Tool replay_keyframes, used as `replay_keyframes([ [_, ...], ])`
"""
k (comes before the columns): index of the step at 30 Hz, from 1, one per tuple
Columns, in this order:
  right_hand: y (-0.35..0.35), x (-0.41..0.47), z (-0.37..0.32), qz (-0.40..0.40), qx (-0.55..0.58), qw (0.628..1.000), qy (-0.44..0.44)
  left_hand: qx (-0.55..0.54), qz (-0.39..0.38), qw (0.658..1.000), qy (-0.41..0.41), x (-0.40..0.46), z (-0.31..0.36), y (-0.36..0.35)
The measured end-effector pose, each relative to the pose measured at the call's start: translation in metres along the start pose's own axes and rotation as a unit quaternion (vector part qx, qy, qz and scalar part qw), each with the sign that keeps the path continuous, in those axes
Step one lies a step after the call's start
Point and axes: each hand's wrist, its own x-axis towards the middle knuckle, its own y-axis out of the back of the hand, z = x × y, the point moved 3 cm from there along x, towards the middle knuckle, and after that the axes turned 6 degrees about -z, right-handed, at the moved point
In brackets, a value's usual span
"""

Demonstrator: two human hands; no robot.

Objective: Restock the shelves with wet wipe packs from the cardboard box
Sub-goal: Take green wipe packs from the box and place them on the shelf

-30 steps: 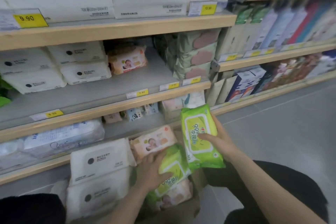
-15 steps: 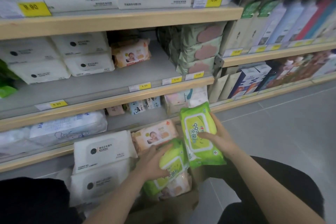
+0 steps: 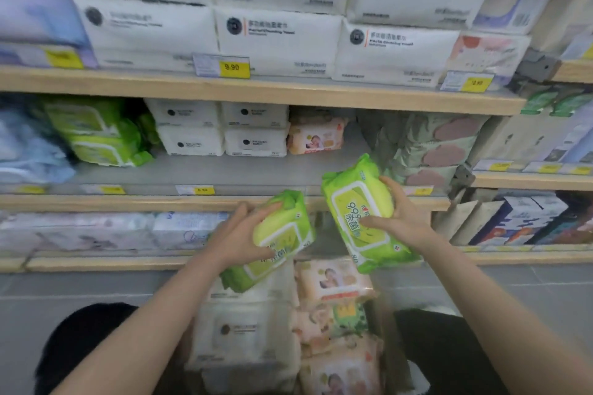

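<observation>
Closest to the camera are the person's dark knees and two bare arms reaching out. Between the knees sits the cardboard box (image 3: pixel 390 359), and only a bit of its brown wall shows. Inside it are white packs (image 3: pixel 240 340) on the left and pink baby packs (image 3: pixel 333 282) on the right, piled on each other.

Just above the box, the left hand (image 3: pixel 239 239) holds a green pack (image 3: pixel 282 234). Its fingers are curled over the top and side of the pack. The pack is tilted and is up in the air, in front of the wooden edge of a low shelf.

The right hand (image 3: pixel 401 218) holds a second green pack (image 3: pixel 359 212). The thumb lies across the front and the fingers wrap round the back. This pack stands almost upright and is a little higher than the other one. The two packs are near each other but do not touch.

Behind the hands is the middle shelf (image 3: pixel 224 170), with a wide bare grey part at the front. At the back of it, on the left, more green packs (image 3: pixel 96 135) are stacked up. Next to them are small white packs (image 3: pixel 221 128) and then one pink pack (image 3: pixel 316 136).

Farther up, the top shelf (image 3: pixel 256 90) holds big white packs (image 3: pixel 276 38) and a yellow price tag (image 3: pixel 232 67).
</observation>
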Motion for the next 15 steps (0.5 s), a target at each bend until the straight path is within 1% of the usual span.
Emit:
replay_keyframes([
  [4, -0.041, 0.048, -0.026, -0.039, -0.012, 0.999, 0.032, 0.030, 0.036, 0.997, 0.056, -0.016, -0.065, 0.037],
  [7, -0.077, 0.088, -0.053, -0.081, -0.051, 0.994, 0.061, 0.017, 0.071, 0.992, 0.100, -0.028, -0.110, 0.058],
  [9, -0.104, 0.115, -0.071, -0.104, -0.116, 0.983, 0.092, 0.002, 0.101, 0.987, 0.125, -0.037, -0.137, 0.069],
  [11, -0.130, 0.140, -0.089, -0.124, -0.188, 0.965, 0.131, -0.014, 0.133, 0.980, 0.148, -0.046, -0.163, 0.076],
  [15, -0.178, 0.184, -0.120, -0.125, -0.296, 0.931, 0.172, -0.029, 0.166, 0.970, 0.178, -0.063, -0.204, 0.083],
])
